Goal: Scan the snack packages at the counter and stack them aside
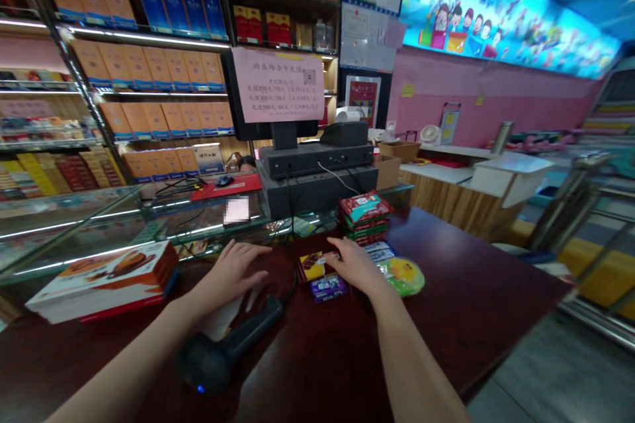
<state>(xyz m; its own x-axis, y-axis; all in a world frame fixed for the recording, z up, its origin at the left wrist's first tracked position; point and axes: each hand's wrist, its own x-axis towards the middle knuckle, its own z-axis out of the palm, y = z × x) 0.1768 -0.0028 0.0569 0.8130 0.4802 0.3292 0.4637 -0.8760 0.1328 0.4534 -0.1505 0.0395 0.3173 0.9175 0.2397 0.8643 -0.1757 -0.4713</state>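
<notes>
While the left hand [241,271] lies flat with fingers spread on the dark red counter [471,290], gripping nothing, the right hand [354,269] rests palm down and loose, its fingertips touching a yellow-and-brown packet [313,267]. A purple packet [328,288] lies just at that packet's 6 o'clock. At the right hand's 3 o'clock sits a round green-and-yellow packet [405,276], and at 12 o'clock a stack of red and teal packets [366,216]. A black scanner [223,350] lies at the left hand's 6 o'clock, a closed white-and-orange box [104,281] at its 9 o'clock. The glass display case [99,224] holds goods too blurred to tell. Shelves [149,39] carry rows of orange and blue cartons.
</notes>
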